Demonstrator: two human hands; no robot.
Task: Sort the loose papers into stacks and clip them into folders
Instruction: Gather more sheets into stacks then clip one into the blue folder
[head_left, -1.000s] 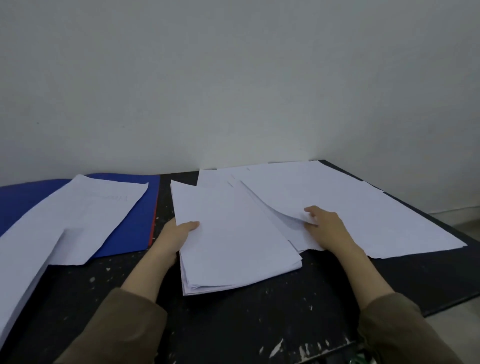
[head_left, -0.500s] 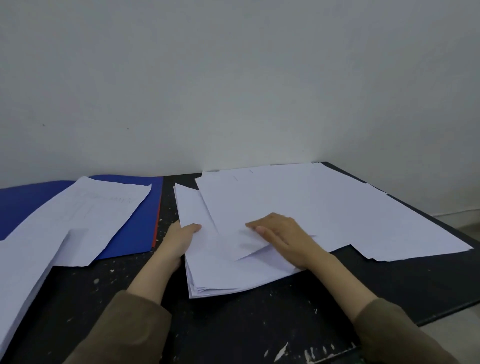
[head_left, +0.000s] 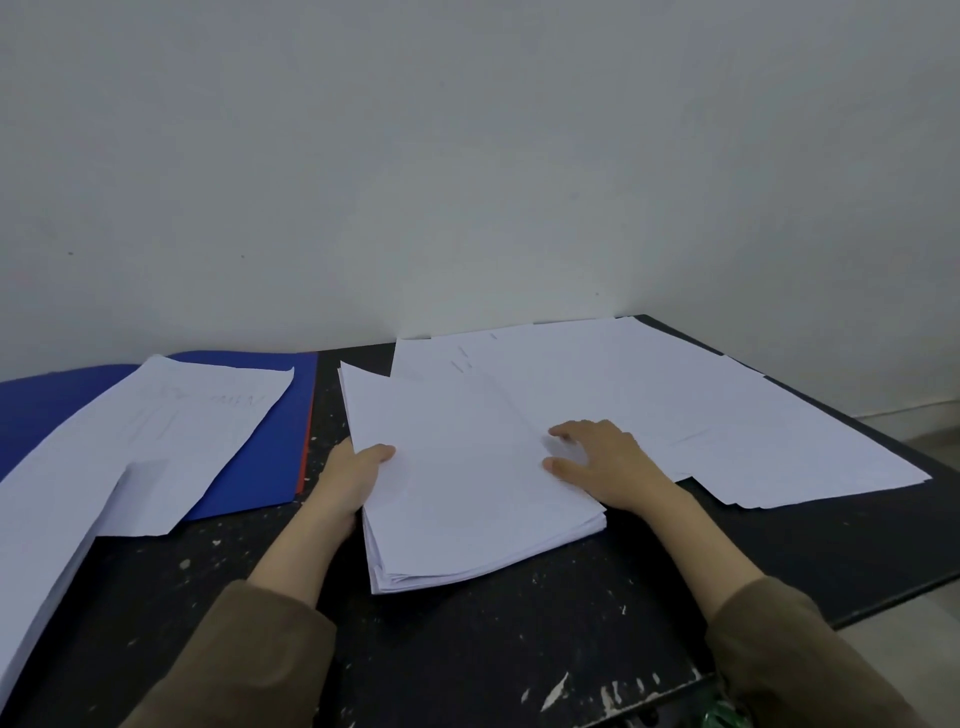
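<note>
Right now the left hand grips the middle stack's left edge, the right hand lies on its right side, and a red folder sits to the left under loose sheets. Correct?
One error: the folder is blue, as the head view shows, with only a thin red edge. The left hand does grip the middle stack, and the right hand lies on its right side.

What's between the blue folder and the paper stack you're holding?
In the head view, only a bare strip of black table separates the blue folder from the paper stack, apart from the left hand.
</note>
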